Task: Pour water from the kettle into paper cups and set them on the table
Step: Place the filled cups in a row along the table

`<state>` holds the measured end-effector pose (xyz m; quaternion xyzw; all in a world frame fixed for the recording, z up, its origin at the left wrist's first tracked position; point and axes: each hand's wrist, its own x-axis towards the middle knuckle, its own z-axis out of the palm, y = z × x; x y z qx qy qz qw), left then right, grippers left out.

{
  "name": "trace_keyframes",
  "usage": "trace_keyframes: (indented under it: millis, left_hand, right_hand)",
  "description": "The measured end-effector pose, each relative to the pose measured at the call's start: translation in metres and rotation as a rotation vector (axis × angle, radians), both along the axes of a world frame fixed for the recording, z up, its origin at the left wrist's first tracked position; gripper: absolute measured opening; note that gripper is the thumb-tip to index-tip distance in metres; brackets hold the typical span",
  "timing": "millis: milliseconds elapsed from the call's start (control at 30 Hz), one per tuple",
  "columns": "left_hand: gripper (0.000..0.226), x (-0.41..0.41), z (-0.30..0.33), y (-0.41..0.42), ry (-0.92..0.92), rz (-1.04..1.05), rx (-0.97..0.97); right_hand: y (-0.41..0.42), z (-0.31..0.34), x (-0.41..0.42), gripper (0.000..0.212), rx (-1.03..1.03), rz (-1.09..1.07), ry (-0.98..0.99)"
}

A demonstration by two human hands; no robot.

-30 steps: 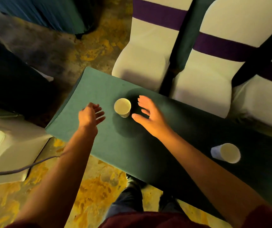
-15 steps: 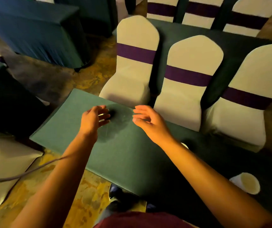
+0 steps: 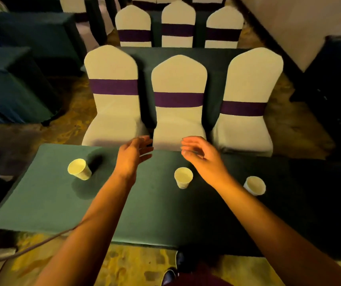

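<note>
Both hands (image 3: 132, 155) empty above table (image 3: 41, 203)

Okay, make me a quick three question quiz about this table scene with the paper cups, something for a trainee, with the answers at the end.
1. How many pale paper cups stand on the dark green cloth-covered table?
2. True or false: the left hand grips a cup.
3. Which cup is nearest the right hand: left, middle or right?

Key
1. Three: left cup, middle cup, right cup.
2. False; both hands hold nothing, fingers relaxed.
3. Middle.
</note>
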<state>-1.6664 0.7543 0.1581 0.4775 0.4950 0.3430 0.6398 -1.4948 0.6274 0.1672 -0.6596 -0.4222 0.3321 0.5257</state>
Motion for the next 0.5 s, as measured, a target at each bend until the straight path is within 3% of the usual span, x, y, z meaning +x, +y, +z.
trace_keyframes:
  millis: [300,500]
  left_hand:
    - [0.027,0.045,0.017,-0.056,0.022,-0.247,0.166]
    - [0.037,0.119,0.028,-0.118,0.013,-0.450,0.296]
  right_hand:
    - [-0.083,0.002,0.019,0.035,-0.016,-0.181,-0.042]
    - [-0.173,0.009,0.070,0.042,-0.026,-0.447,-0.160]
